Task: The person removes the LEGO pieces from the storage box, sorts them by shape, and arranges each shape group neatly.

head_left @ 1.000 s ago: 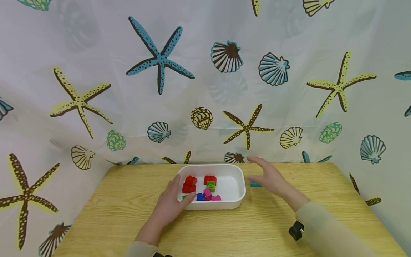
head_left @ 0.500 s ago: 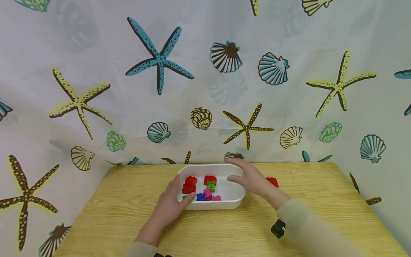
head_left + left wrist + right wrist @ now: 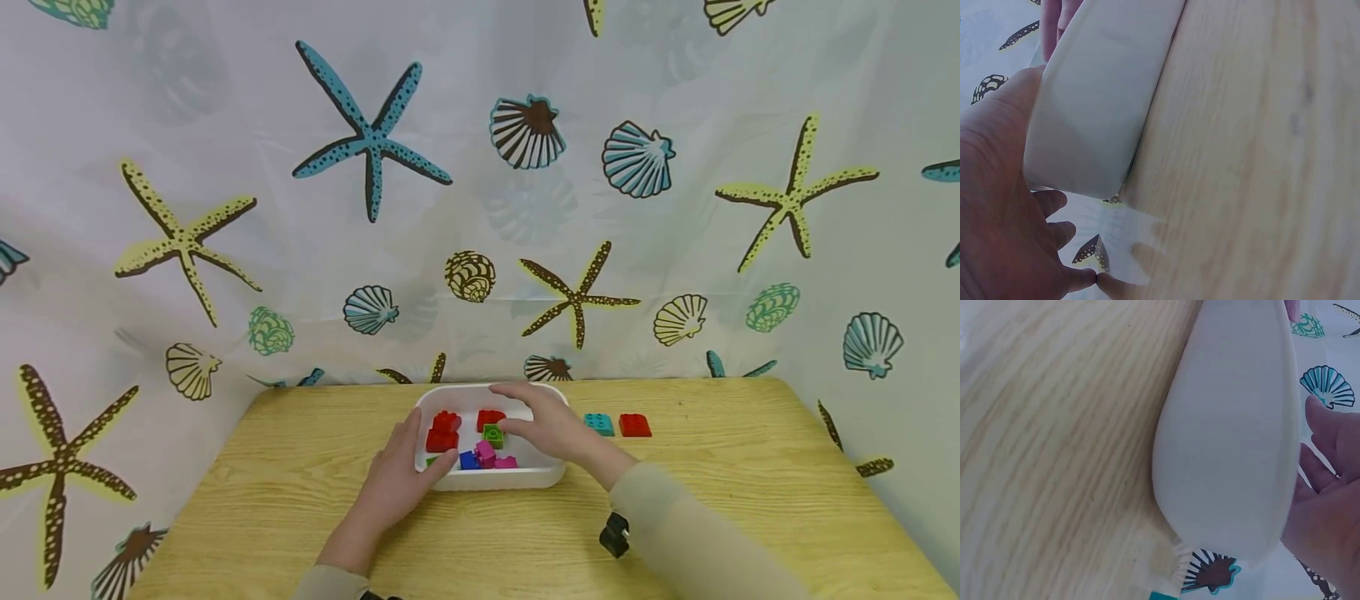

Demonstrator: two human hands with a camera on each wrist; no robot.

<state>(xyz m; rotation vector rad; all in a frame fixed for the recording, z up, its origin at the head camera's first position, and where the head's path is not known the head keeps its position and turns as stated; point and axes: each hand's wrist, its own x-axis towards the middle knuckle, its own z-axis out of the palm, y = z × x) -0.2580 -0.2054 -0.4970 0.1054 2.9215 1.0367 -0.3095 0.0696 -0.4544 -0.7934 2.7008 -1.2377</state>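
Showing pink bricks (image 3: 485,454): head view only

Tray (image 3: 498,478): smooth plastic (nearly matt). Bricks (image 3: 442,441): plastic. Tabletop (image 3: 300,500): grained wood, smooth.

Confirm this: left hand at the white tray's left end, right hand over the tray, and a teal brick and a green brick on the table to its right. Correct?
One colour is wrong: the head view shows a red brick, not a green one, beside the teal brick on the table. The left hand, right hand and white tray are as you say.
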